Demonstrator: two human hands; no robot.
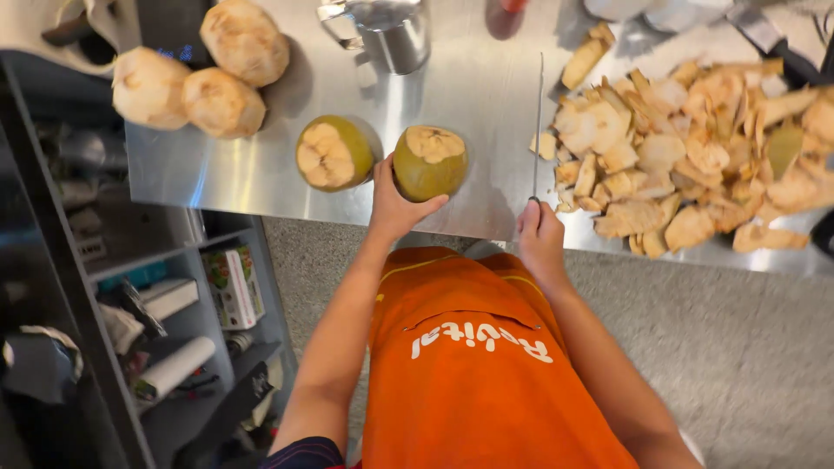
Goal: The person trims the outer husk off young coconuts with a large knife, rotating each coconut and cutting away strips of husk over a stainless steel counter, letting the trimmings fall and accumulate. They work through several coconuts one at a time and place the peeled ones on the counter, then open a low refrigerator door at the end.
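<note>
A steel table fills the upper view, seen from above. On its right lies a big heap of husk chips. At upper left sit three peeled coconuts, with a metal jug near the top edge. Two green coconuts stand near the front edge, tops already trimmed: one stands free, the other is steadied by the left hand, fingers wrapped round its near side. The right hand grips a long knife, blade edge-on just right of that coconut. This looks like the trimming step; the next cut calls for a firm hold, fingers clear.
</note>
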